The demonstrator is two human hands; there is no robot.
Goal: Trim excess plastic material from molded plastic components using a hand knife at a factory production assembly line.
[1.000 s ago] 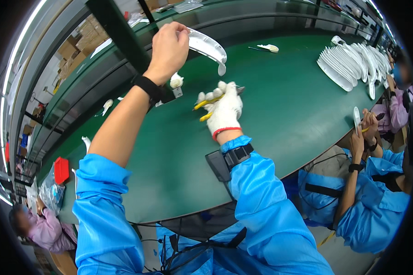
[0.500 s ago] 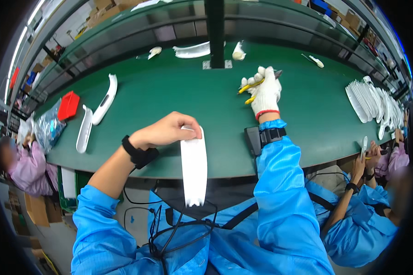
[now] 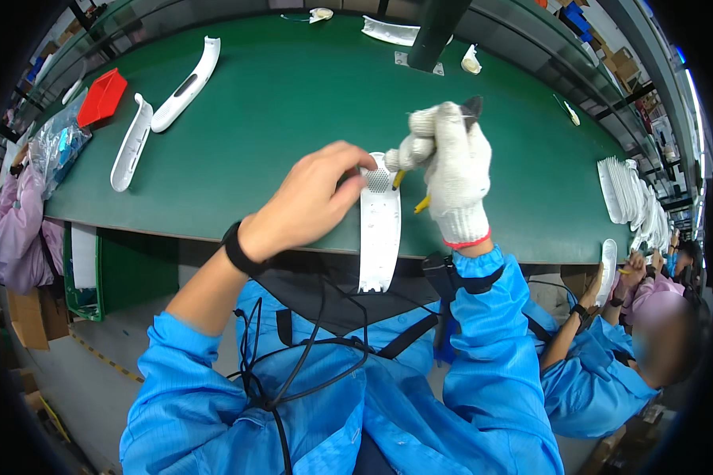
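Observation:
A long white plastic shell (image 3: 381,237) with a grid of small holes at its far end juts over the table's front edge. My bare left hand (image 3: 313,190) grips its far left side between thumb and fingers. My right hand (image 3: 451,162), in a white knit glove, is closed round yellow-handled pliers (image 3: 422,204). Their dark metal head sticks out above the glove, while the handle ends point down toward the shell's perforated end. Whether the pliers touch the shell, I cannot tell.
Two curved white shells (image 3: 186,91) lie at the left near a red bin (image 3: 102,96) and a clear plastic bag (image 3: 59,142). A metal post (image 3: 440,36) rises at the back. Stacked white parts (image 3: 622,190) sit at the right, near a co-worker in blue (image 3: 590,388).
The view has shifted. My left hand has moved the shell forward, farther over the table. My gloved right hand has come close to the shell's perforated end, and the pliers' handles now point downward.

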